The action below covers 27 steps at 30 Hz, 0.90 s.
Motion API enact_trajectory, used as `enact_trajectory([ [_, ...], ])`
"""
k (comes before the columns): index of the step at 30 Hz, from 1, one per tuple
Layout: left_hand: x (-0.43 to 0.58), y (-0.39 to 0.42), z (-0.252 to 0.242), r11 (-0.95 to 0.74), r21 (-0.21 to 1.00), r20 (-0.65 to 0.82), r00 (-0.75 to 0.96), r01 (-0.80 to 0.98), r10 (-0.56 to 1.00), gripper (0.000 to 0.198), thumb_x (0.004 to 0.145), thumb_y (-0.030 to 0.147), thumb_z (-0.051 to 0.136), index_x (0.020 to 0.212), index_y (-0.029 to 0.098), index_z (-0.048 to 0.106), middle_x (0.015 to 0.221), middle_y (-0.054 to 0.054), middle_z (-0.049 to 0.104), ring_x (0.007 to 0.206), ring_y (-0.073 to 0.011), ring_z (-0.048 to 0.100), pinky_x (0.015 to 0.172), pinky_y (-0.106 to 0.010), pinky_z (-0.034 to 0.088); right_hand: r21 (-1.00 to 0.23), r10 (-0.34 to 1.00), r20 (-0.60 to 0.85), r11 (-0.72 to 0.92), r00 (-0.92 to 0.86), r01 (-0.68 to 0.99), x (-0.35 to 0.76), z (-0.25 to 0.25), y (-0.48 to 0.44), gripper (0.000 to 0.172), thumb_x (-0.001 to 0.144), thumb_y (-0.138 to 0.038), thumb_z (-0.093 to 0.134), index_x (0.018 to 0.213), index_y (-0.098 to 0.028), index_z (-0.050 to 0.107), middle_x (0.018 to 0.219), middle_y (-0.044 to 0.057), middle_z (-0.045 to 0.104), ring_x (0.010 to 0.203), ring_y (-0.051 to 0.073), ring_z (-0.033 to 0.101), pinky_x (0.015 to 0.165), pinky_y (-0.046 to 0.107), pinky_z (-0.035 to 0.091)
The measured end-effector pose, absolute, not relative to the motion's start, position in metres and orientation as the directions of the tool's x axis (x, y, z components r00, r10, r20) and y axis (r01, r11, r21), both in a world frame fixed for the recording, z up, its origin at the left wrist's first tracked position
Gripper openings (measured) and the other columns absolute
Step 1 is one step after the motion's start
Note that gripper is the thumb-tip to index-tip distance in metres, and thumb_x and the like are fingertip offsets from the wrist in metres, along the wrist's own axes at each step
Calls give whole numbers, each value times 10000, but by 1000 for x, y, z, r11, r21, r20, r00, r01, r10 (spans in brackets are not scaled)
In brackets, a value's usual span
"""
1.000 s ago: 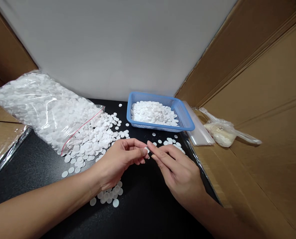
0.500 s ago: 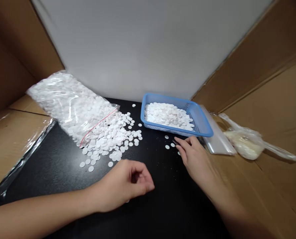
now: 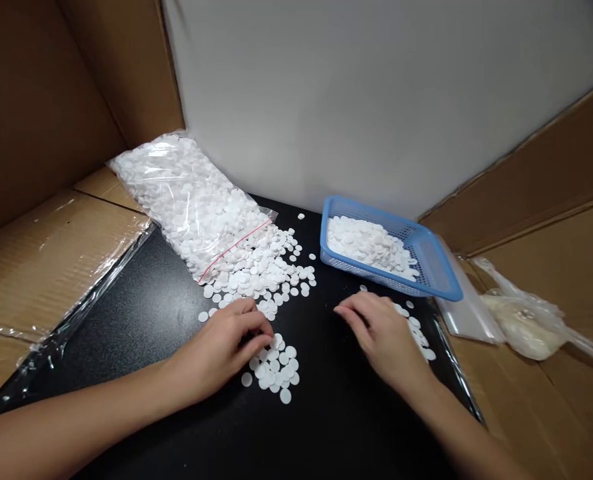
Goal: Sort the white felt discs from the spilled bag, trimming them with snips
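Note:
My left hand (image 3: pixel 226 343) is closed in a pinch beside a small pile of white discs (image 3: pixel 276 367). Its fingertips are at the pile's upper left, and I cannot make out whether a disc is between them. Over the black tabletop, my right hand (image 3: pixel 384 337) also has its thumb and fingers pinched together; anything in them is too small to see. More white discs (image 3: pixel 416 333) lie beyond its wrist, partly hidden. From a clear zip bag (image 3: pixel 191 193) full of discs, a heap of loose discs (image 3: pixel 256 267) spreads behind my left hand.
A blue plastic basket (image 3: pixel 391 277) with a mound of discs stands at the back right, near the grey wall (image 3: pixel 316 100). Beside it lie flat clear plastic bags (image 3: pixel 469 307) and a knotted bag (image 3: pixel 521 327) with pale contents. Cardboard panels (image 3: pixel 551 173) rise on both sides.
The view has swung left, so the things appear further right. My left hand has drawn back left, exposing the small pile. My right hand has moved away from the basket, toward the middle.

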<state>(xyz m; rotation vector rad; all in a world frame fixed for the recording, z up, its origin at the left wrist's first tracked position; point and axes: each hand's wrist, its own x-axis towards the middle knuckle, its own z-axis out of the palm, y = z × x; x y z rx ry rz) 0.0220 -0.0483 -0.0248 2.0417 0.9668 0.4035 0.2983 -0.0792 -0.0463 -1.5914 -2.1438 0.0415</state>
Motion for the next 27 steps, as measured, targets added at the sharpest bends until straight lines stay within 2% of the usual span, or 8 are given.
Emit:
enact_trajectory([
  [2, 16, -39, -26, -431, 745, 37, 615, 508, 788, 176, 967, 185, 491, 927, 201, 662, 913, -31, 597, 838, -170, 584, 723, -275, 452, -421, 898, 322, 420, -301, 804, 274, -46, -73, 209, 1006, -157, 440, 1014, -199, 644, 900, 64, 638, 820, 194, 619, 713, 326, 505],
  [4, 11, -32, -29, -474, 697, 93, 588, 538, 804, 185, 962, 142, 478, 994, 203, 650, 952, -34, 594, 867, -177, 585, 747, -286, 460, -425, 846, 362, 524, -392, 738, 252, -49, -66, 239, 979, -114, 464, 1117, -192, 643, 1011, 100, 623, 947, 223, 610, 811, 361, 538],
  [8, 6, -27, -36, -514, 627, 81, 607, 585, 790, 177, 934, 123, 534, 1048, 207, 641, 986, -38, 573, 914, -197, 575, 776, -310, 463, -393, 784, 386, 616, -486, 683, 232, -55, -56, 168, 951, -137, 552, 1067, -176, 666, 1024, 115, 619, 950, 241, 590, 837, 401, 547],
  [12, 6, -29, -39, -540, 599, 56, 642, 591, 764, 148, 914, 136, 584, 1026, 209, 647, 983, -37, 555, 921, -206, 559, 767, -317, 456, -488, 825, 394, 562, -405, 668, 240, -57, -58, 66, 931, -158, 609, 929, -194, 665, 918, 72, 614, 879, 216, 585, 778, 367, 537],
  [17, 7, -31, -38, -595, 571, 96, 674, 565, 732, 190, 931, 129, 548, 1047, 231, 659, 984, -38, 556, 909, -205, 542, 765, -326, 442, -560, 854, 377, 518, -357, 647, 250, -57, -61, 120, 952, -167, 593, 932, -200, 707, 846, 49, 643, 798, 190, 594, 738, 345, 520],
  [21, 7, -32, -38, -607, 579, 95, 694, 544, 713, 165, 943, 143, 532, 1007, 221, 663, 976, -42, 556, 888, -194, 537, 747, -313, 441, -717, 935, 214, 347, -283, 604, 248, -50, -60, 159, 956, -197, 584, 857, -210, 707, 810, 27, 643, 746, 165, 622, 655, 283, 518],
  [24, 6, -30, -37, -595, 608, 77, 706, 526, 704, 125, 935, 163, 552, 954, 219, 662, 960, -37, 560, 878, -187, 550, 735, -294, 450, -726, 966, 118, 241, -229, 644, 248, -46, -59, 190, 913, -209, 643, 724, -205, 630, 742, 3, 601, 648, 144, 580, 562, 261, 471],
  [27, 4, -26, -34, -562, 635, 78, 680, 529, 729, 140, 935, 151, 539, 952, 228, 654, 965, -27, 587, 884, -178, 578, 743, -277, 467, -703, 967, 164, 254, -196, 665, 249, -49, -58, 124, 903, -154, 634, 791, -205, 622, 781, 11, 602, 697, 158, 584, 608, 274, 487],
])
